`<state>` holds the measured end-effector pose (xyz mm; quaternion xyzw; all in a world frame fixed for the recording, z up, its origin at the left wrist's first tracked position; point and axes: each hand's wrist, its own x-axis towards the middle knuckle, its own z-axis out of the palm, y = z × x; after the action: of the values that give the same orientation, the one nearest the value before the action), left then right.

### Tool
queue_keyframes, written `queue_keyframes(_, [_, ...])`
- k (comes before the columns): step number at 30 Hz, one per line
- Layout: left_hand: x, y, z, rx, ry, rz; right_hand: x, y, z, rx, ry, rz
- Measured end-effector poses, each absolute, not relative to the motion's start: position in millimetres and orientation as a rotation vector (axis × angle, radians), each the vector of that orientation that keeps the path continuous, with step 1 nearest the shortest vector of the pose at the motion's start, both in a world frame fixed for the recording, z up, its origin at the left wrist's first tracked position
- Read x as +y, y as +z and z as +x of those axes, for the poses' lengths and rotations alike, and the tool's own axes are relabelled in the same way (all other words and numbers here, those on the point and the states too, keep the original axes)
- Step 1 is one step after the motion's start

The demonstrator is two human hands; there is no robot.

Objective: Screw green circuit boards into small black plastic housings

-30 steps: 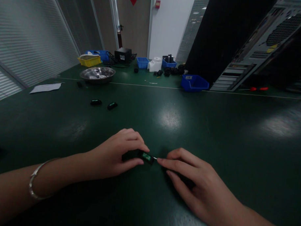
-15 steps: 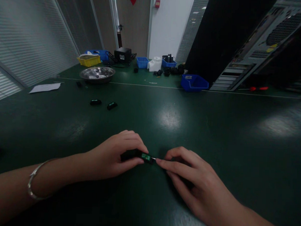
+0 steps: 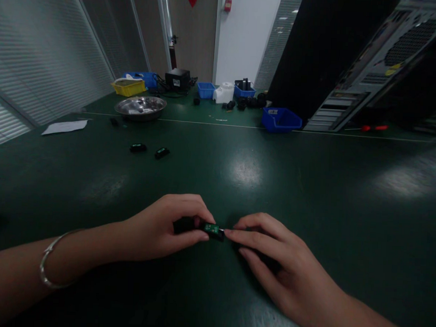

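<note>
Part-hidden module [image 3: 212, 229] in L hand [image 3: 162, 228], unclear mtl bit [image 3: 222, 230] by R hand [image 3: 289, 261]

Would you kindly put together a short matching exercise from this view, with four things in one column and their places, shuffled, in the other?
Things:
1. black part with the green face
2. metal bowl
3. white sheet
4. silver bangle

Places:
A. flat on the table, at the far left
B. around the left arm
C. held in the left hand
D. in front of the yellow bin

Pairs: 1-C, 2-D, 3-A, 4-B
</note>
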<state>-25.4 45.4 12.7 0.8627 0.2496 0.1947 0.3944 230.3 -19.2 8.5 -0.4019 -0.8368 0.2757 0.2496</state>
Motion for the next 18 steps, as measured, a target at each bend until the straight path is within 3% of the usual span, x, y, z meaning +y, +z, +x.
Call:
queue_keyframes(9, [46.0, 12.9, -25.2, 0.642, 0.482, 2.137, -17.2, 7.8, 229.6, -2.1, 0.97, -1.001])
queue_keyframes(18, [44.2, 12.1, -27.5, 0.582, 0.478, 2.341, -18.8, 6.7, 230.6, -1.96, 0.95, -0.999])
